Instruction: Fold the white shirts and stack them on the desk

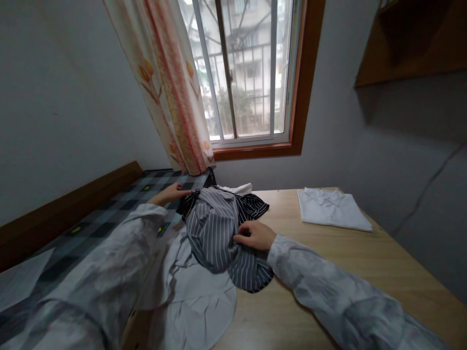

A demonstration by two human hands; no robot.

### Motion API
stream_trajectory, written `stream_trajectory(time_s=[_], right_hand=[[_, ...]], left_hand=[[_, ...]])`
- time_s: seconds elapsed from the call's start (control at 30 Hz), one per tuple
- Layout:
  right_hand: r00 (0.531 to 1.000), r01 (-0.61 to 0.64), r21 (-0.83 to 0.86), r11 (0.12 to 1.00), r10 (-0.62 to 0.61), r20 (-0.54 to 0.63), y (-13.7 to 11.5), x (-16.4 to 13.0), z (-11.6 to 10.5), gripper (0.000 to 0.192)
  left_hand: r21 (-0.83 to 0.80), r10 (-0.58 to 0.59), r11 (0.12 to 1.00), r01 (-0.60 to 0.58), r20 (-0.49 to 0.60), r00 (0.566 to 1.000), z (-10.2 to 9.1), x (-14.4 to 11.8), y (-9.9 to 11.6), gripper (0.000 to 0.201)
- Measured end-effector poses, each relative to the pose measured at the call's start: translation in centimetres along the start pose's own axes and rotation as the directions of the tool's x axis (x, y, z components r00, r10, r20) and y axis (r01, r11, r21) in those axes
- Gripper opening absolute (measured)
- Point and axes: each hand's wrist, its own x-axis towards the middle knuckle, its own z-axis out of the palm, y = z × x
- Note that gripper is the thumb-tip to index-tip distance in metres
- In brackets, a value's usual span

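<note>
A grey shirt with white stripes (213,228) lies bunched up at the left part of the table. My right hand (257,235) is on its right side, thumb and forefinger closed on a bit of the fabric. At the upper left of the bundle, my left hand (168,194) reaches to the cloth's dark edge with its fingertips at the fabric. A black striped piece of cloth (253,206) sticks out behind the grey shirt. Under and in front of it spreads a white garment (204,304), hanging toward the table's left edge.
A folded white shirt (333,209) lies at the back right of the wooden table (328,253). Left of the table is a bed with a checked cover (109,209). A flowered curtain (171,87) hangs by the window (248,73). A wooden shelf (412,58) juts out upper right.
</note>
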Motion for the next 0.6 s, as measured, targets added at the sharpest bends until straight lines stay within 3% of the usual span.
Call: stream_trajectory(time_s=[0.1, 0.17, 0.23, 0.3, 0.43, 0.53, 0.6], right_hand=[[0.980, -0.052, -0.132, 0.990, 0.025, -0.197, -0.2, -0.1, -0.2, 0.036], [0.960, -0.154, -0.179, 0.972, 0.104, -0.261, 0.2, 0.0, 0.0, 0.055], [0.955, -0.249, -0.204, 0.947, 0.204, -0.216, 0.7, 0.2, 0.8, 0.078], [0.964, -0.256, -0.214, 0.943, 0.232, -0.132, 1.0, 0.3, 2.1, 0.086], [0.990, -0.140, -0.126, 0.982, 0.140, -0.012, 0.3, 0.8, 4.5, 0.064], [0.999, -0.032, -0.021, 0.999, 0.032, 0.000, -1.4, 1.5, 5.2, 0.045], [0.995, 0.093, 0.060, 0.994, -0.092, -0.023, -3.0, 1.9, 5.4, 0.036]], left_hand=[[0.053, 0.093, 0.994, -0.094, 0.016, 0.996, 3.3, -2.8, -2.3, 0.054], [0.057, 0.146, 0.988, -0.146, -0.012, 0.989, 5.4, -5.2, -3.8, 0.056], [0.047, 0.117, 0.992, -0.115, -0.049, 0.992, 7.2, -7.7, -5.1, 0.061], [0.051, 0.085, 0.995, -0.082, -0.066, 0.994, 8.7, -9.8, -6.0, 0.061], [0.011, 0.175, 0.985, -0.175, -0.012, 0.985, 9.7, -12.4, -5.8, 0.053], [-0.020, 0.215, 0.976, -0.215, 0.012, 0.976, 8.9, -12.8, -4.8, 0.048], [-0.070, 0.218, 0.973, -0.219, -0.028, 0.976, 7.6, -12.5, -4.3, 0.047]])
